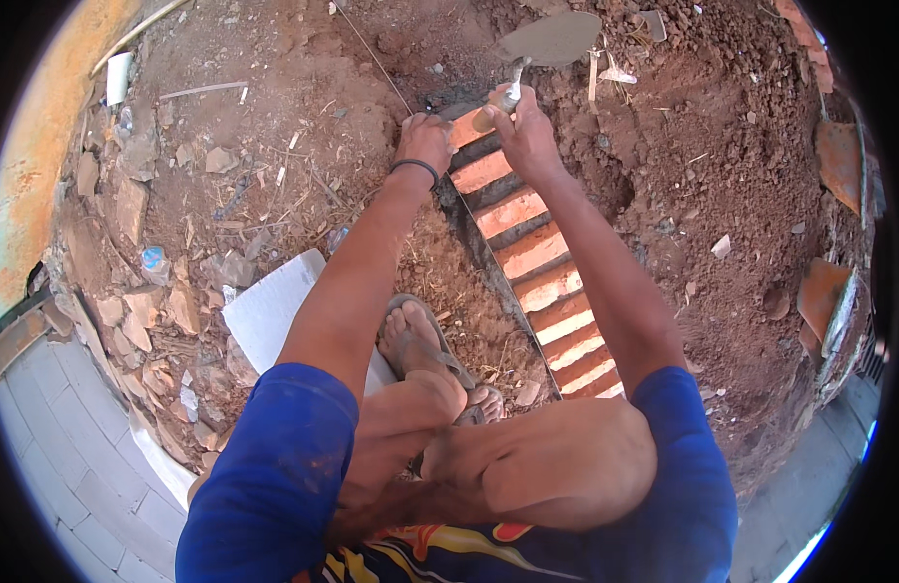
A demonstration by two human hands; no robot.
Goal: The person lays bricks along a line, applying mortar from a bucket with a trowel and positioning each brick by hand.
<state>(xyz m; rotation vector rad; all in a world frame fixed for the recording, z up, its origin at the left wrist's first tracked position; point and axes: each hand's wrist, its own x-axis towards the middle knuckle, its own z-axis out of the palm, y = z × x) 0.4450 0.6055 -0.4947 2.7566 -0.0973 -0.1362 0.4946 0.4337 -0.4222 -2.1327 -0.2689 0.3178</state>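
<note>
Setting the far end of a brick row on reddish ground [712,146].
The row of bricks [532,251] ran from the far end back toward the person's knees, with grey mortar [493,192] between the bricks. The right hand [529,141] had its fingers wrapped round the handle of the trowel [556,39], blade pointing away over the soil; the left hand [425,144] was curled against the left side of the end brick [466,129] (whether it gripped anything, I couldn't tell). The string [376,60] ran along the row's left side. Good work here probably meant steadying the brick without pushing the string aside, matching its height to its neighbours and keeping the joint even.
</note>
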